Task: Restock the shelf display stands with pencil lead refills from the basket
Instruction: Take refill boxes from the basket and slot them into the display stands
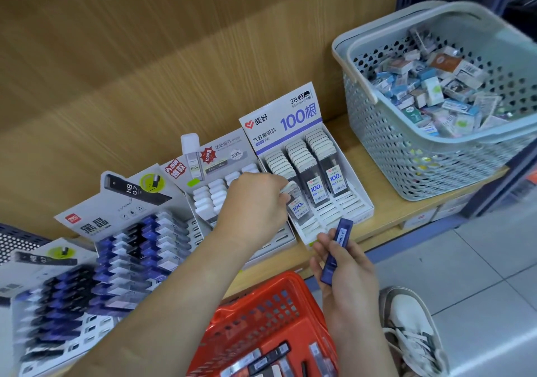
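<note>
Seemingly light, stiff, slick: my left hand (255, 202) pinches a clear refill (295, 204) near its cap, my right hand (348, 272) grips a blue refill (337, 249) mid-body.

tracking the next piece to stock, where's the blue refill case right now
Head view, lower right of centre: the right hand holds the blue refill case in front of the white 2B display stand, above the red basket.

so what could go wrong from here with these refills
1. The left hand pinches a clear refill case into the left row of the white cardboard stand; pushed in crooked, it may jam or knock its neighbours.
2. The right hand holds a dark blue refill case; it could slip into the red plastic basket below, or get slotted among the clear cases.
</note>
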### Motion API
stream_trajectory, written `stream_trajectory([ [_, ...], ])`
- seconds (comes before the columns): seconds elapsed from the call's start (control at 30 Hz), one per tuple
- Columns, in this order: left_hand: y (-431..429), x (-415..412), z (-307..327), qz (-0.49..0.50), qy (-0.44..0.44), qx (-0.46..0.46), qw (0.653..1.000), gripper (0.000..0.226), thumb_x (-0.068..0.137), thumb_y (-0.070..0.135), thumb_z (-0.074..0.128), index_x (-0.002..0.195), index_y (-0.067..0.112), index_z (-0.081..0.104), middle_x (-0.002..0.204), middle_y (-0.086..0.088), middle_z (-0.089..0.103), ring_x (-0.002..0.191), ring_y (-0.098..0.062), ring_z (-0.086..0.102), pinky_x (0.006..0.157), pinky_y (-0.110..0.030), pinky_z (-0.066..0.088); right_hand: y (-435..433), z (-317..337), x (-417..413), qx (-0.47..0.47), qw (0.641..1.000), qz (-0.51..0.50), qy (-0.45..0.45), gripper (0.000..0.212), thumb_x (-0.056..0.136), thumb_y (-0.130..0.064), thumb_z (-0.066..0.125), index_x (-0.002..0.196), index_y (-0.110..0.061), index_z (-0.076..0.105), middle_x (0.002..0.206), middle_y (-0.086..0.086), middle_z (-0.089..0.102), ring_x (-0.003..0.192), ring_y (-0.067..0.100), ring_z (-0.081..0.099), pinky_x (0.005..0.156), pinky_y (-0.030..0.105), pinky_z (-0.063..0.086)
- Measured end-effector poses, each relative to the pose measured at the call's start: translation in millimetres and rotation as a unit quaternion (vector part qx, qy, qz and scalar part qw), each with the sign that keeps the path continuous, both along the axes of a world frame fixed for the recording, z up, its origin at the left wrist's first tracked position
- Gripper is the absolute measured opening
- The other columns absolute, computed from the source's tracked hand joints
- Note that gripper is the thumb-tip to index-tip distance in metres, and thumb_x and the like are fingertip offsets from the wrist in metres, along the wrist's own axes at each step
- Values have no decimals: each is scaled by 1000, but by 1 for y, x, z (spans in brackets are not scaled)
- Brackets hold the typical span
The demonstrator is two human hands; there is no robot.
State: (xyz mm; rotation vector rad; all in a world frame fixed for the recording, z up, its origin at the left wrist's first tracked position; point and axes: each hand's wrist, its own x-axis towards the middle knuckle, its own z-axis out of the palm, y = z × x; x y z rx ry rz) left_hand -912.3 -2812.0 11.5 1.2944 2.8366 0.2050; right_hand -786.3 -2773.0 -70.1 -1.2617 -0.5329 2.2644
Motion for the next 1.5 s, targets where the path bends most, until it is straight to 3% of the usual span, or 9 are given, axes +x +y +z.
stream_trajectory([
  [0.13, 11, 2, -4, -15, 23, -43, 999, 31, 90, 17, 53, 62, 17, 39, 61, 0, 45, 75, -28, 55, 57, -30, 31, 0, -1, -1, 8, 1000, 14, 0, 19, 100, -4, 50, 104, -8, 68, 96, 8, 70, 90, 17, 65, 78, 32, 53],
  [0.23, 13, -4, -5, -9, 0, -2, 1000, 4, 90, 17, 56, 93, 15, 55, 79, -6, 62, 85, -31, 58, 63, -34, 43, -1, -2, -1, 11, 1000, 22, 5, 18, 100, -4, 51, 100, -9, 68, 81, 6, 64, 79, 14, 63, 79, 31, 53],
  [0.57, 11, -7, -9, -52, 103, -36, 993, 23, 93, 20, 54, 115, 21, 45, 93, -6, 61, 85, -32, 60, 60, -34, 40, 0, 8, 3, 45, 997, 38, 56, 11, 90, -2, 64, 84, -11, 61, 87, 13, 54, 76, 15, 57, 75, 27, 48],
  [0.7, -16, 13, -3, 24, -43, 127, 991, 16, 96, 32, 51, 106, 27, 62, 87, 6, 66, 79, -15, 61, 69, -30, 47, 0, 22, 1, 40, 991, 27, 122, 30, 85, 9, 63, 103, -15, 60, 83, 9, 62, 79, 19, 66, 66, 23, 57],
  [0.8, -48, 40, -5, 102, -293, 264, 913, 7, 85, 30, 66, 90, 34, 68, 79, 10, 68, 74, -9, 63, 79, -37, 55, -6, 34, -1, 54, 985, 55, 152, 37, 84, 12, 62, 111, -12, 62, 77, 10, 64, 70, 18, 68, 64, 23, 58],
  [1.0, -117, 66, 5, 191, -318, 415, 831, 30, 75, 5, 78, 86, 30, 67, 82, -3, 72, 80, -25, 68, 79, -45, 56, -38, 57, -5, 115, 957, 231, 132, 12, 91, -6, 62, 102, -4, 66, 74, 14, 70, 60, 16, 70, 54, 20, 55],
  [1.13, -169, 76, 23, 197, -259, 408, 853, 20, 74, 14, 79, 86, 28, 71, 75, 5, 71, 66, -6, 64, 67, -22, 52, -65, 66, -10, 137, 928, 330, 109, 20, 77, -22, 70, 90, -6, 68, 63, 10, 68, 48, 11, 64, 44, 17, 49],
  [1.3, -229, 66, 34, 244, -218, 370, 869, 12, 85, 25, 68, 74, 30, 69, 62, 2, 66, 56, -14, 61, 64, -40, 56, -107, 66, -21, 204, 863, 460, 45, 35, 79, -46, 66, 80, -11, 66, 54, 4, 57, 43, 11, 49, 42, 19, 35],
  [1.5, -277, 34, 25, 242, -114, 273, 924, 16, 94, 19, 56, 81, 24, 64, 67, 8, 60, 65, -9, 56, 63, -29, 44, -129, 35, -40, 337, 833, 433, -67, 28, 97, -26, 60, 78, -9, 70, 61, 0, 62, 56, 15, 55, 50, 24, 41],
])
